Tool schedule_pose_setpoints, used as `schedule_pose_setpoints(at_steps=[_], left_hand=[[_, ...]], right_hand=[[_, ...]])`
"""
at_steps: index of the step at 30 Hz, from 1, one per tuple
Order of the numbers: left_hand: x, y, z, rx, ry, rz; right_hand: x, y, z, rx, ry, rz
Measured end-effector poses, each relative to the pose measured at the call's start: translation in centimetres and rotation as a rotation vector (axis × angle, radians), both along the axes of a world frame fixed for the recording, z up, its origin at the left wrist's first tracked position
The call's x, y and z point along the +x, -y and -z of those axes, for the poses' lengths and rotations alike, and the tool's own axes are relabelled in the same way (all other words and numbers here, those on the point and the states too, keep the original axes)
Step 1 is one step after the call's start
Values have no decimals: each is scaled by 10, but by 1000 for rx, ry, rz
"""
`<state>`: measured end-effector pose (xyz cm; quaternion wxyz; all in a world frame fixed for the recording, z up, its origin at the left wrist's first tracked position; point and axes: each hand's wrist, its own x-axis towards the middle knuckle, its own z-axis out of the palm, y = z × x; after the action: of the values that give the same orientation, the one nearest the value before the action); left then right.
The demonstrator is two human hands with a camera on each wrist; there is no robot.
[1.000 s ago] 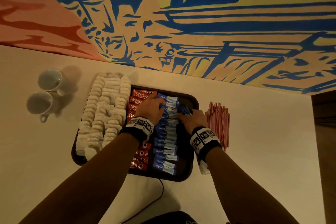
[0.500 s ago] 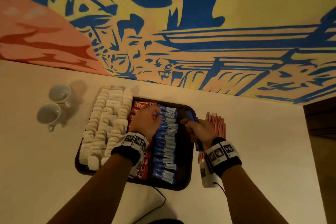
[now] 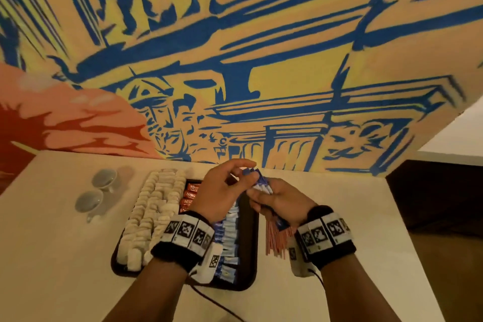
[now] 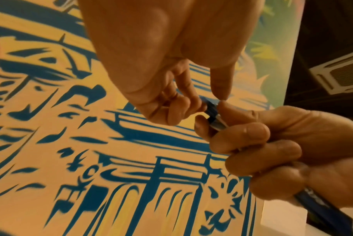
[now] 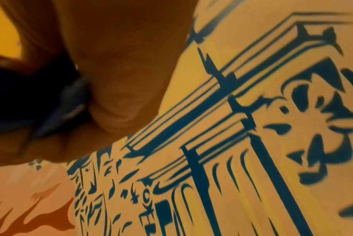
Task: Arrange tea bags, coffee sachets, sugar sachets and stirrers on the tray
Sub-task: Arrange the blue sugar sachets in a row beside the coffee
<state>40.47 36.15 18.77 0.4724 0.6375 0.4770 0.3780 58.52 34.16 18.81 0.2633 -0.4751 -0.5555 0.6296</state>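
Right hand (image 3: 281, 201) grips blue sachets (image 3: 258, 181) (a bundle); left hand (image 3: 222, 191) pinches its top

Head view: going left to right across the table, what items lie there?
Two cups → white tea bags → red Nescafe coffee sachets → blue-and-white sugar sachets on the tray → red stirrers beside the tray.

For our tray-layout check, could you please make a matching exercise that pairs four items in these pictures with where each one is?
Items:
1. white tea bags
2. red coffee sachets
3. bundle of blue sachets
4. red stirrers

Places:
A. on the table, right of the tray
B. left side of the tray
C. held between both hands, above the tray
D. on the tray, just right of the tea bags

Pairs: 1-B, 2-D, 3-C, 4-A
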Motion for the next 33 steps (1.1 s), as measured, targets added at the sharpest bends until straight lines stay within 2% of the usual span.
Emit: schedule_pose_setpoints(at_steps=[4,7,13,20,26,33], left_hand=[[13,19,-34,92,129,-118],[21,30,-58,106,223,-189],[36,55,-100,197,252,-170],[45,81,-118,259,238,-172],[51,106,-123,291,237,-219],[50,124,-118,256,302,-230]], right_hand=[[7,14,-39,119,21,36],[16,22,-65,94,-128,168],[32,37,-103,172,-144,311],[50,69,-118,244,-246,391],[61,93,-112,310,-296,505],[62,110,-106,215,-340,485]])
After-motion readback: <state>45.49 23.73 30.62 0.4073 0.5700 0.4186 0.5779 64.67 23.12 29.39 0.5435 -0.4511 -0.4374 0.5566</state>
